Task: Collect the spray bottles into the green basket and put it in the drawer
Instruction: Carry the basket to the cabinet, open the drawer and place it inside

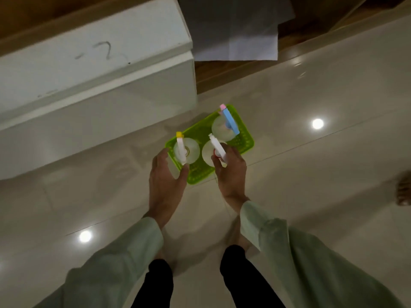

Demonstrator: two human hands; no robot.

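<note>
A bright green basket point(241, 138) rests on the glossy floor just right of the white drawer unit. Three clear spray bottles stand in it. One with a blue and pink head point(230, 122) is at the far right. One with a white head and yellow nozzle point(182, 147) is at the left. My right hand point(230, 170) is closed around the white-headed bottle point(216, 145) at the near middle. Over the basket's near left corner, my left hand point(165, 174) is spread beside the yellow-nozzle bottle, with its thumb near the rim; whether it touches is unclear.
The white drawer unit point(95, 70) fills the upper left, its front close to the basket. A grey sheet point(235, 27) lies behind on a wooden strip. My legs point(195, 281) stand below. A brown object point(403, 190) sits at the right edge.
</note>
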